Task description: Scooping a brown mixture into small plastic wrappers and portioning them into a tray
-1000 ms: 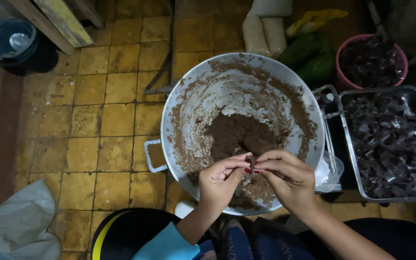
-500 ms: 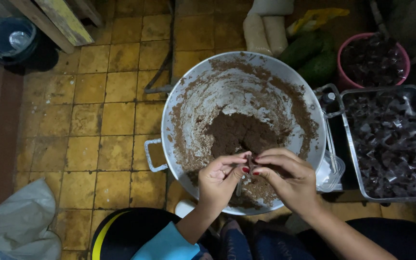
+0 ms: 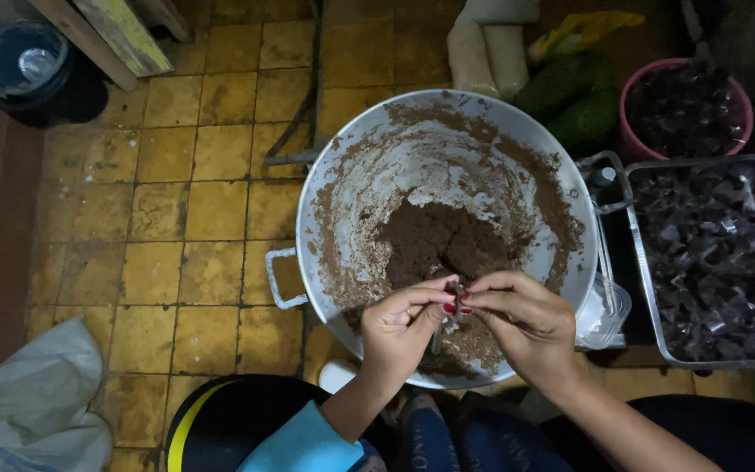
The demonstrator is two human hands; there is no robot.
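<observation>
From the head view, the left hand (image 3: 405, 328) and right hand (image 3: 526, 322) met fingertip to fingertip over the six-o'clock rim of the big round metal basin (image 3: 325, 210), both pinched narrowly on one small dark piece (image 3: 456, 295), apparently so crumbs would fall onto the brown paste mound (image 3: 439, 243). At three o'clock sat a rectangular steel tray of dark pieces (image 3: 709, 258).

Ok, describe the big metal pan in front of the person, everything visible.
The pan is wide, round and grey, metal by its look, with a loop handle at each side. It sits on the yellow tiled floor. Brown paste is heaped at its centre and smeared up its walls. Both hands work above its near edge, which they partly hide.
</observation>
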